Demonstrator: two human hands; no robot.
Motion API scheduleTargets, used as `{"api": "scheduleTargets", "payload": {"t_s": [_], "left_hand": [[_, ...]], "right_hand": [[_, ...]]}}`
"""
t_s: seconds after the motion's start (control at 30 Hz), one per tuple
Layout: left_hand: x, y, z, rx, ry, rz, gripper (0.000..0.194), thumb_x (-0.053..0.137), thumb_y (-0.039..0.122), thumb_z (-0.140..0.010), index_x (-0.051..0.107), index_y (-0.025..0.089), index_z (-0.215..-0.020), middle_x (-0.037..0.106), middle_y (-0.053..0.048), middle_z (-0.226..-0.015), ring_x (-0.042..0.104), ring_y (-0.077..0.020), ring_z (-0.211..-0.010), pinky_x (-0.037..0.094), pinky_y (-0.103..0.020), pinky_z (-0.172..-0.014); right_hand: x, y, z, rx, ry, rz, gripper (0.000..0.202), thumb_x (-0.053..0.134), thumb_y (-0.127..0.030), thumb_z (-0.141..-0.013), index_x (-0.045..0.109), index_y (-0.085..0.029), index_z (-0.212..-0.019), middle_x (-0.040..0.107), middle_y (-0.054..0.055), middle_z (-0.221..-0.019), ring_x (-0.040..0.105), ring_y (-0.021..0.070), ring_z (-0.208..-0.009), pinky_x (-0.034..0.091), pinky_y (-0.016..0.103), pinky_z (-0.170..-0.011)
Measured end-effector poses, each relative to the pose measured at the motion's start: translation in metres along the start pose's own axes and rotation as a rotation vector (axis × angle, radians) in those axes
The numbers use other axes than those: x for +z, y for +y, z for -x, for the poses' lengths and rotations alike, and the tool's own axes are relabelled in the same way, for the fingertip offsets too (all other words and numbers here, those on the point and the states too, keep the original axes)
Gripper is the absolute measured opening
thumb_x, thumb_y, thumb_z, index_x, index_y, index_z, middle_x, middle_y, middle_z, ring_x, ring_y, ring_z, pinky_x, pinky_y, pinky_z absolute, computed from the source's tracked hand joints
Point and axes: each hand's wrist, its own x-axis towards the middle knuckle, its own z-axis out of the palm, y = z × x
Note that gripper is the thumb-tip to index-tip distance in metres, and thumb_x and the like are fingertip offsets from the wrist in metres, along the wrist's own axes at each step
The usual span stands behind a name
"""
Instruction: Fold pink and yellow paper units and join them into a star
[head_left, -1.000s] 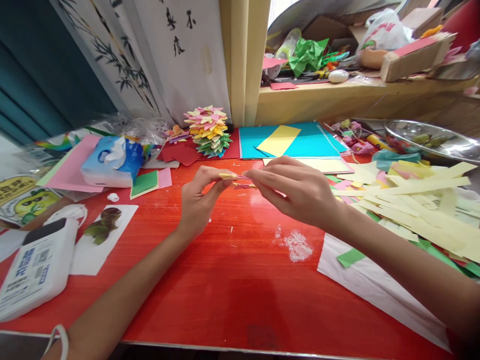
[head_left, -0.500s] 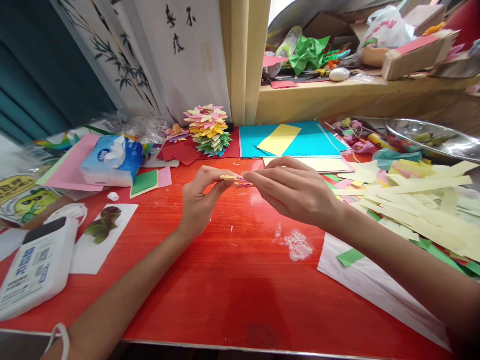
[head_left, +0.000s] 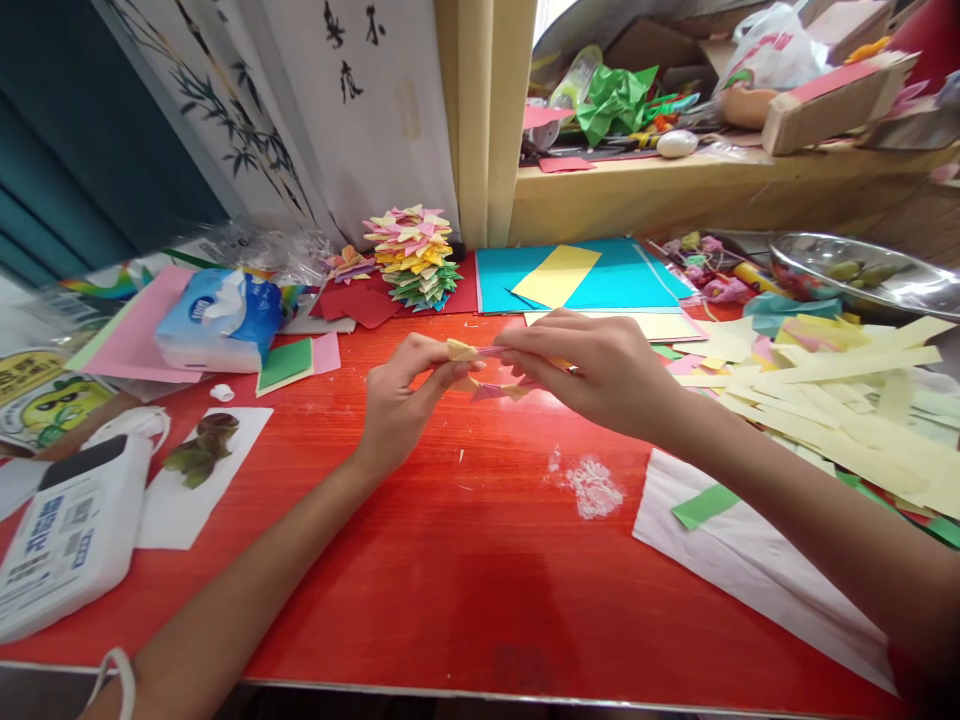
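Note:
Between my hands, above the red table (head_left: 420,580), is a ring of folded paper pieces (head_left: 491,391) in pink and pale yellow. My left hand (head_left: 405,395) pinches its left side between thumb and fingers. The fingers of my right hand (head_left: 577,365) are closed on its right side and hide part of it. Behind the hands, toward the back of the table, stands a tiered stack of folded paper (head_left: 416,260) in pink, yellow, green and blue.
At left lie a tissue pack (head_left: 221,320), a white box-shaped item (head_left: 75,530) and a photo print (head_left: 202,470). Blue paper sheets (head_left: 637,275) lie behind the hands. Paper strips (head_left: 862,410) pile up at right, near a metal bowl (head_left: 892,300) and a white sheet (head_left: 720,570).
The paper ring has tilted, so its lower front edge now shows below the fingers. My right hand has shifted slightly; the left stays about where it was.

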Motion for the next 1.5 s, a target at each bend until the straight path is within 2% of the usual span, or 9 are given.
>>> {"api": "scheduleTargets", "payload": {"t_s": [0.13,0.3,0.77,1.0,1.23,1.33,1.4,1.43,1.5], "left_hand": [[0.001,0.003,0.000,-0.123,-0.075,0.046,0.021,0.052,0.035,-0.079,0.066,0.019,-0.075,0.064,-0.001,-0.071,0.055,-0.0095,-0.064,0.044,-0.021,-0.062],[0.004,0.000,0.000,-0.245,-0.130,0.108,0.027,0.050,0.039,-0.080,0.064,0.016,-0.078,0.066,-0.003,-0.070,0.056,-0.0115,-0.064,0.044,-0.021,-0.059],[0.010,-0.012,0.005,-0.265,-0.308,-0.019,0.029,0.049,0.040,-0.080,0.065,0.018,-0.075,0.062,0.000,-0.068,0.050,-0.0105,-0.061,0.037,-0.022,-0.057],[0.011,-0.027,0.003,-0.353,-0.292,0.027,0.030,0.050,0.042,-0.078,0.066,0.017,-0.075,0.061,0.000,-0.066,0.050,-0.0108,-0.059,0.036,-0.022,-0.054],[0.013,-0.032,0.007,-0.435,-0.362,0.082,0.032,0.051,0.042,-0.076,0.056,0.015,-0.059,0.043,0.003,-0.051,0.038,-0.0079,-0.048,0.028,-0.021,-0.045],[0.015,-0.033,0.007,-0.412,-0.379,-0.002,0.035,0.051,0.042,-0.076,0.051,0.015,-0.054,0.040,0.004,-0.050,0.037,-0.0077,-0.048,0.028,-0.021,-0.046],[0.014,-0.034,0.004,-0.375,-0.344,-0.068,0.032,0.052,0.041,-0.075,0.054,0.016,-0.056,0.045,0.004,-0.053,0.041,-0.0086,-0.054,0.032,-0.021,-0.051],[0.011,-0.035,0.001,-0.370,-0.299,-0.070,0.030,0.052,0.041,-0.075,0.057,0.016,-0.059,0.047,0.003,-0.055,0.043,-0.0089,-0.056,0.034,-0.021,-0.053],[0.000,-0.036,-0.006,-0.404,-0.150,0.001,0.026,0.053,0.040,-0.075,0.059,0.016,-0.066,0.049,0.003,-0.058,0.043,-0.0083,-0.055,0.034,-0.020,-0.052]], "right_hand": [[-0.002,0.001,-0.002,0.179,-0.108,-0.194,0.025,0.042,-0.028,-0.088,0.065,-0.017,-0.087,0.063,0.001,-0.073,0.055,0.0083,-0.062,0.038,0.022,-0.057],[0.001,0.004,-0.002,0.286,-0.201,-0.314,0.030,0.041,-0.031,-0.088,0.064,-0.015,-0.075,0.062,0.002,-0.068,0.054,0.0075,-0.059,0.037,0.022,-0.056],[0.020,0.011,0.005,0.378,-0.364,-0.383,0.029,0.041,-0.028,-0.085,0.062,-0.013,-0.072,0.061,0.001,-0.060,0.048,0.0055,-0.049,0.034,0.021,-0.050],[0.042,0.022,0.014,0.569,-0.275,-0.643,0.027,0.044,-0.037,-0.083,0.058,-0.013,-0.082,0.065,0.004,-0.067,0.058,0.0104,-0.057,0.040,0.023,-0.054],[0.058,0.023,0.024,0.580,-0.253,-0.648,0.030,0.042,-0.038,-0.084,0.058,-0.014,-0.077,0.063,0.003,-0.063,0.055,0.0092,-0.051,0.039,0.024,-0.054],[0.064,0.025,0.027,0.626,-0.244,-0.745,0.029,0.044,-0.039,-0.083,0.057,-0.014,-0.078,0.063,0.003,-0.067,0.055,0.0096,-0.055,0.040,0.023,-0.055],[0.069,0.029,0.028,0.664,-0.147,-0.822,0.028,0.046,-0.040,-0.081,0.057,-0.014,-0.084,0.062,0.003,-0.073,0.055,0.0101,-0.061,0.040,0.023,-0.059],[0.070,0.032,0.029,0.694,-0.032,-0.852,0.028,0.049,-0.041,-0.080,0.056,-0.015,-0.088,0.061,0.003,-0.079,0.055,0.0098,-0.065,0.040,0.023,-0.061],[0.073,0.038,0.028,0.765,0.155,-0.999,0.030,0.049,-0.042,-0.079,0.053,-0.017,-0.095,0.059,0.003,-0.088,0.054,0.0090,-0.067,0.041,0.024,-0.066]]}}
